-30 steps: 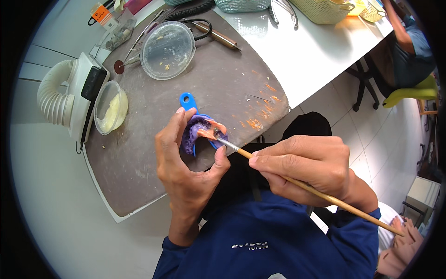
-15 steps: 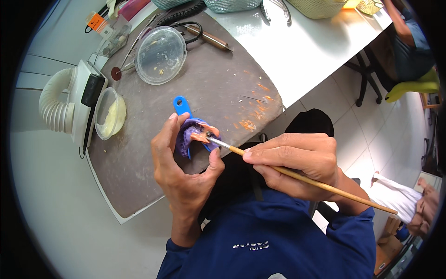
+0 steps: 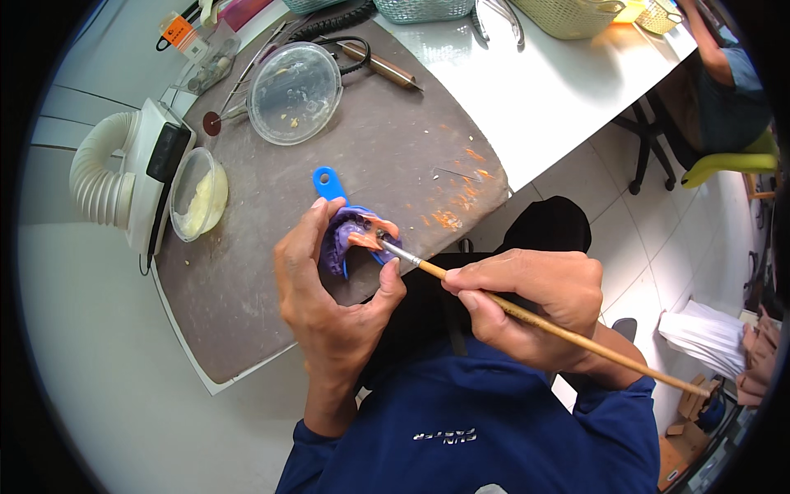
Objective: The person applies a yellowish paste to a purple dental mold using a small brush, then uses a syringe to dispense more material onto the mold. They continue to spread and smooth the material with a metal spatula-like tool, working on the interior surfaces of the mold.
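My left hand (image 3: 329, 300) grips a blue dental impression tray (image 3: 327, 183) by its sides, thumb at the near edge and fingers at the far left. Purple impression material (image 3: 333, 247) fills the tray's arch, with orange material (image 3: 364, 239) along part of it. My right hand (image 3: 531, 300) pinches a thin paintbrush (image 3: 568, 336) with a wooden handle. The brush's tip touches the impression beside the orange part, at a dark spot. Its handle slants down to the right, past my wrist.
On the grey work mat (image 3: 247, 305) lie a clear lid (image 3: 294, 95), a tub of pale yellow stuff (image 3: 200, 198), a brown-handled tool (image 3: 383, 66) and orange shavings (image 3: 447, 219). A white device with a hose (image 3: 107, 169) stands left. Baskets (image 3: 568, 16) line the back; another person (image 3: 724, 99) sits at right.
The tray and both hands appear slightly farther right in the picture, as does the mat. The brush tip stays at the impression, and its handle has swung a little lower.
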{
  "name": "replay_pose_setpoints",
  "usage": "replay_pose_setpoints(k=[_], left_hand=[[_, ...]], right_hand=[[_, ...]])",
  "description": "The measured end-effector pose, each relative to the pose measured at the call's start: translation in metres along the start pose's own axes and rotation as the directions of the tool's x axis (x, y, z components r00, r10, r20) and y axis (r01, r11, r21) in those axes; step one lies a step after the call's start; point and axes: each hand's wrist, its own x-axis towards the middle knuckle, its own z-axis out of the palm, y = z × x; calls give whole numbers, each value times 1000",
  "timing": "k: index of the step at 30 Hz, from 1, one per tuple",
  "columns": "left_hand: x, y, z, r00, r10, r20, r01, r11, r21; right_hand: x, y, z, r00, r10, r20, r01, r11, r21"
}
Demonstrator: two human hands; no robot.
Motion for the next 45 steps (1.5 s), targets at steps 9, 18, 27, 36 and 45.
replay_pose_setpoints(k=[9, 18, 27, 36, 45], left_hand=[[-1, -1, 0, 998, 51, -25, -50, 998, 25], [-3, -2, 0, 995, 81, -50, -80, 996, 28], [0, -2, -4, 987, 157, -37, -153, 984, 92], [1, -5, -4, 975, 219, -46, -215, 974, 71], [2, -7, -3, 968, 245, -57, -241, 968, 67]], right_hand=[[0, -10, -3, 991, -118, 61, 126, 978, -165], [2, -17, -3, 996, -86, 2, 85, 982, -170], [7, -16, -9, 995, -71, 71, 81, 985, -154], [32, -17, -19, 967, -82, 240, 125, 977, -172], [63, -33, -32, 905, 31, 424, 22, 993, -120]])
